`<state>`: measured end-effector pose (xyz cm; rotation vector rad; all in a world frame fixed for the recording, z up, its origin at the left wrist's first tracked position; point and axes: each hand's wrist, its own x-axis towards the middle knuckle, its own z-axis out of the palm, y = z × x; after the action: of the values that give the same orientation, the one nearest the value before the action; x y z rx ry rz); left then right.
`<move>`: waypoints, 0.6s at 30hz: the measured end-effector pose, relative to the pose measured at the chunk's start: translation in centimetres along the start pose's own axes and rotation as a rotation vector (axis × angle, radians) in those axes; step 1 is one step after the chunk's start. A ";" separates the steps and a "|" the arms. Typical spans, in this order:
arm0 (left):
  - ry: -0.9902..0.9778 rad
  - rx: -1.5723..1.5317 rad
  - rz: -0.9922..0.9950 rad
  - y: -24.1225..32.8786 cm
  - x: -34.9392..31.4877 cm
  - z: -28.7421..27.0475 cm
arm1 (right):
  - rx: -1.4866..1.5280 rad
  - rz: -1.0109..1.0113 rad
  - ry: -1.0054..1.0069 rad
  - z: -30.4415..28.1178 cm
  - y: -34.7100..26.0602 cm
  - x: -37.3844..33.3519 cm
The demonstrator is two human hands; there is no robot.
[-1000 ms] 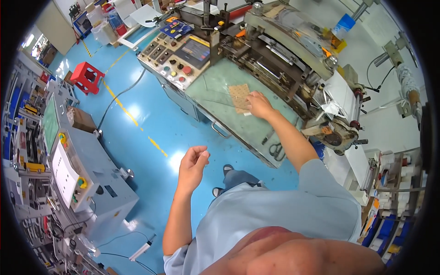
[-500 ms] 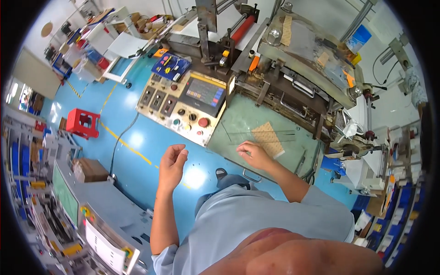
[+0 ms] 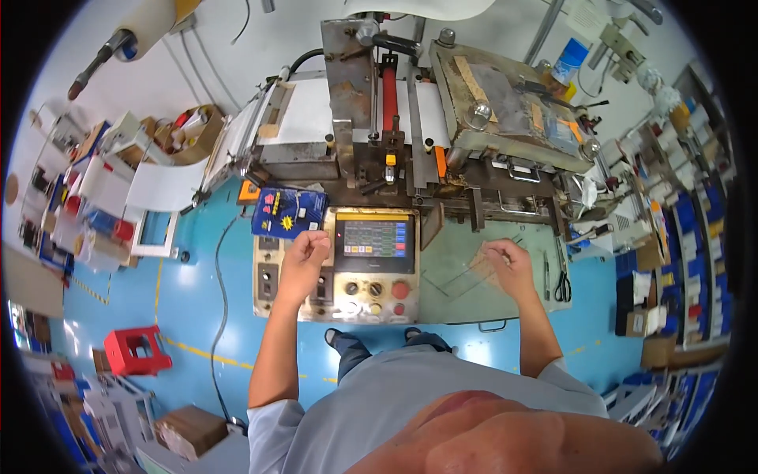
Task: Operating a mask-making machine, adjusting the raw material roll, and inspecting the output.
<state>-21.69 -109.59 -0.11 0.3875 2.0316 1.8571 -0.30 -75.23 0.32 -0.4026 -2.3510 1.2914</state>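
My left hand [image 3: 303, 265], its fingers curled inward and nothing visible in them, is above the left part of a beige control panel [image 3: 339, 296]. Beside it are the panel's lit screen [image 3: 371, 243] and several knobs and buttons. A blue printed packet [image 3: 289, 212] lies just beyond that hand. My right hand [image 3: 512, 267] is over a green tabletop [image 3: 442, 308], fingers bent and drawn together; whether anything is between them is hidden. Partly behind it lies a tan patterned sheet [image 3: 481, 265], and thin dark rods cross the tabletop near it. I cannot tell whether the hand touches either.
Black scissors [image 3: 562, 286] lie at the tabletop's right edge. Behind stands a machine with a red roller [image 3: 389, 99] and a heavy metal plate [image 3: 513, 87]. A red stool [image 3: 138, 351] is on the blue floor at left, near a cable [image 3: 221, 316].
The view has turned, so the machine and panel now stand straight ahead. My left hand has come from above the floor to over the panel; my right hand now overlaps the patterned sheet.
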 end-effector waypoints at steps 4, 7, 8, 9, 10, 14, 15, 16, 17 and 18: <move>-0.143 0.047 0.099 1.2 4.6 -4.8 | 0.206 0.125 0.198 2.8 -2.7 -1.8; -0.161 0.010 0.169 1.1 6.6 -8.1 | 0.141 0.080 0.248 4.1 -5.7 -1.7; -0.186 0.014 0.168 1.0 6.6 -9.3 | 0.050 0.053 0.251 3.7 -6.8 -1.0; -0.203 0.022 0.176 1.3 6.8 -10.2 | -0.139 -0.090 0.267 2.6 -7.4 0.4; -0.194 0.061 0.140 1.4 7.1 -11.1 | -0.147 -0.139 0.288 1.2 -9.1 2.0; -0.220 0.059 0.099 0.2 8.8 -12.2 | -0.317 -0.210 0.436 -7.3 -13.5 9.2; -0.215 0.063 0.066 0.5 8.7 -12.0 | -0.412 -0.209 0.468 -9.2 -16.1 11.5; -0.210 0.051 0.050 0.6 8.5 -11.8 | -0.588 -0.260 0.439 -11.7 -17.8 14.2; -0.214 0.049 0.049 0.4 8.6 -11.6 | -0.774 -0.199 0.511 -12.8 -20.6 16.7; -0.228 0.060 0.061 0.4 8.7 -11.2 | -0.990 -0.456 0.525 -16.3 -21.3 19.7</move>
<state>-34.49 -115.84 0.39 0.6529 1.9432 1.7017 -10.31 -65.88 30.62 -0.3804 -2.2386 -0.2333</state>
